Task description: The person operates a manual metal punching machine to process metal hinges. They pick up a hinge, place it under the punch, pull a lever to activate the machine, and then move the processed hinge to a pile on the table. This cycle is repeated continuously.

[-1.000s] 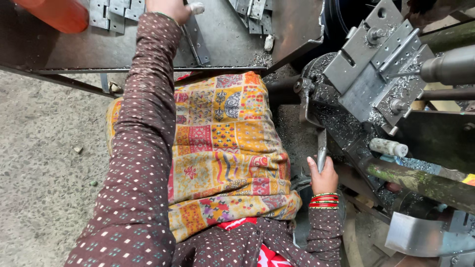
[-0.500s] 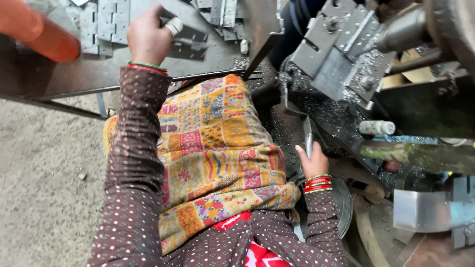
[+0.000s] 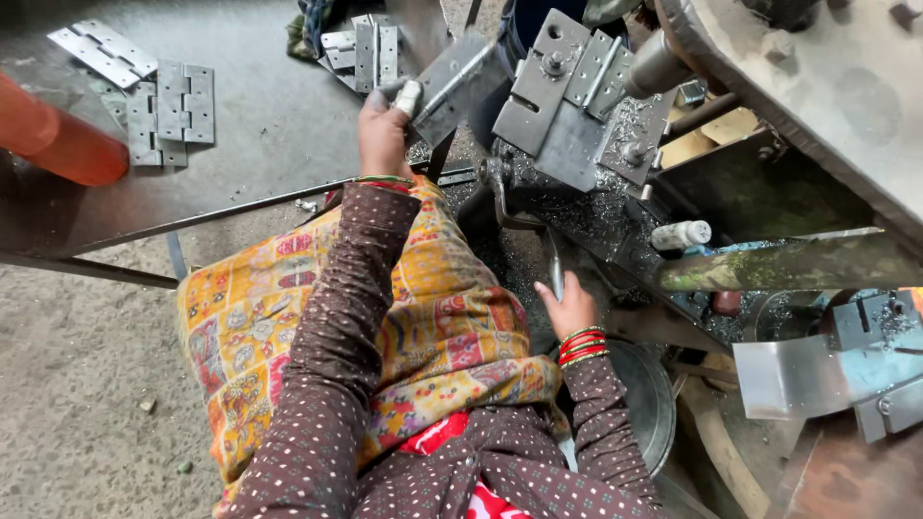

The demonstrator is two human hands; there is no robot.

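Steel dominates what I see from up here: the grey press machine [image 3: 596,125] fills the upper right of my view, its bolted plates dusted with metal shavings, and I'll place everything else against it. Left of the machine stretches the dark metal table [image 3: 260,144], its thin frame edge running down toward the gravel floor. Below the machine, across the lap, lies the yellow patchwork cloth [image 3: 423,327], squares of orange, red and cream. At the far left end of the table, well apart from the machine, sits an orange cylinder [image 3: 53,139]; I can make out no label on it.

Lower right of the machine rests a bent sheet-metal piece [image 3: 808,370], bare and bluish. On the table, left of the machine, lies a loose pile of flat hinges [image 3: 168,101], with a second cluster [image 3: 365,48] nearer the machine's top edge.

My left hand [image 3: 385,135] is closed around a large hinge plate [image 3: 452,82], holding it tilted just beside the machine's left plates. My right hand [image 3: 569,306], red bangles at the wrist, grips the slim lever handle [image 3: 555,264] coming down from the machine's underside. Just right of that lever, a small white cylinder [image 3: 681,234] pokes out; no print is legible on it.
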